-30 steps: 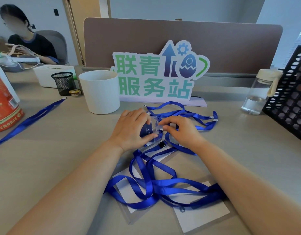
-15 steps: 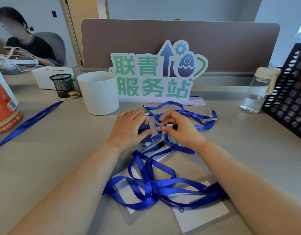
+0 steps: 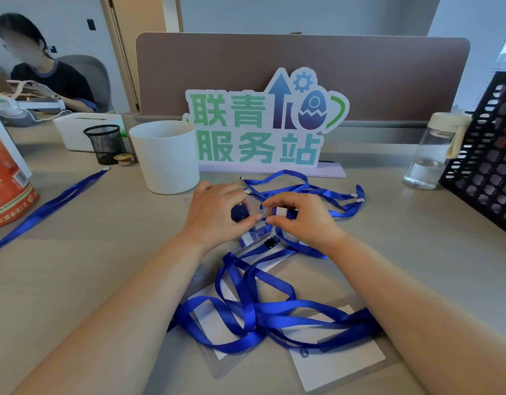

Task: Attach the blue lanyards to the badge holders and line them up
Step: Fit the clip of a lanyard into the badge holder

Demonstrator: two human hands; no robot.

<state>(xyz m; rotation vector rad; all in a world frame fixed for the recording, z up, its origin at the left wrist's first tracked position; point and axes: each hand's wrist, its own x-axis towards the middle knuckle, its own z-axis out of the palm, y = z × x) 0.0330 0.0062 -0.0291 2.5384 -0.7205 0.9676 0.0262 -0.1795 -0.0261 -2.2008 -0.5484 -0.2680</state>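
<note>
Blue lanyards (image 3: pixel 263 315) lay in a loose tangle on the desk (image 3: pixel 75 266) in front of the green-lettered sign (image 3: pixel 263 124). Under them we had two clear badge holders (image 3: pixel 340 363) with white cards inside, and the ribbons draped across both. Between that heap and the sign our two hands met, fingertips almost touching. Our left hand (image 3: pixel 217 215) was curled round a dark blue lanyard end (image 3: pixel 239 213), with the thumb pressed along it. Our right hand (image 3: pixel 306 220) pinched a small white tab (image 3: pixel 281 211). Between the two hands ran what looked like a clear plastic strap, though it was too faint for us to be sure. More blue loops spread from our hands toward the sign's base. Just left of the sign stood a white cup (image 3: pixel 166 155). Farther left of it were a black mesh pot (image 3: pixel 105 142), a single lanyard (image 3: pixel 46 206) stretched flat, and a red tin (image 3: pixel 6 189). Right of the sign stood a water bottle (image 3: pixel 434 152) beside a black perforated crate (image 3: pixel 491 155). Behind the sign rose a brown partition (image 3: pixel 303 67), and far to its left another person (image 3: pixel 46 78) sat at the desk.
</note>
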